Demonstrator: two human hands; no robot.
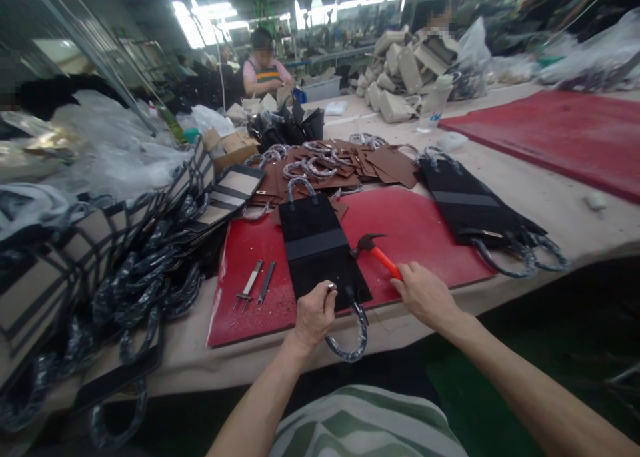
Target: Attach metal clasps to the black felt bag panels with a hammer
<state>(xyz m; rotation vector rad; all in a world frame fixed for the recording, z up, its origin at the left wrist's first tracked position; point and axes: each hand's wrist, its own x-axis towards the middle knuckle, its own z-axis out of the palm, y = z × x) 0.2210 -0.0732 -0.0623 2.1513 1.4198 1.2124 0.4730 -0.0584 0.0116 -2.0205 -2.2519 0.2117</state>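
A flat black bag panel [316, 247] with a grey band lies on a red mat [420, 234] in front of me. Its plastic-wrapped handle [350, 340] hangs over the table's front edge. My left hand [314, 314] is closed at the panel's near edge, pinching a small silver piece between thumb and fingers. My right hand [424, 294] grips the orange handle of a hammer [377, 252], whose black head rests near the panel's right side.
Two metal tools [256, 284] lie on the mat's left. Striped bags with wrapped handles [115, 257] pile at left. Brown panels [345, 164] and another black bag [475, 207] sit behind. A second red mat [560, 130] lies far right. A person [264, 70] works at the back.
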